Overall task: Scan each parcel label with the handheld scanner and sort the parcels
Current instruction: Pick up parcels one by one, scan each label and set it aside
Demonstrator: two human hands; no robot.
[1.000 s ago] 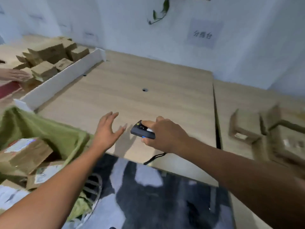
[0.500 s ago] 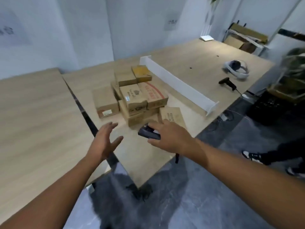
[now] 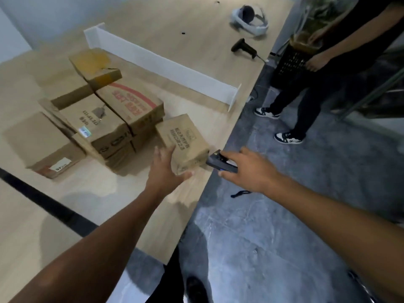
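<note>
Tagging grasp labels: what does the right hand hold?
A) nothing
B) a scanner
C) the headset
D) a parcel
B: the right hand grips the scanner just off the table edge, while the left hand touches the parcel.

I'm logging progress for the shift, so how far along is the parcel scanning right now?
Done: unclear; nothing shows whether the stacked brown cardboard boxes are already scanned. In hand: the left hand touches the small brown cardboard parcel at the edge of the light wooden table, and the right hand grips the small dark handheld scanner beside it. Left: scanning this parcel's label and sorting it.
</note>
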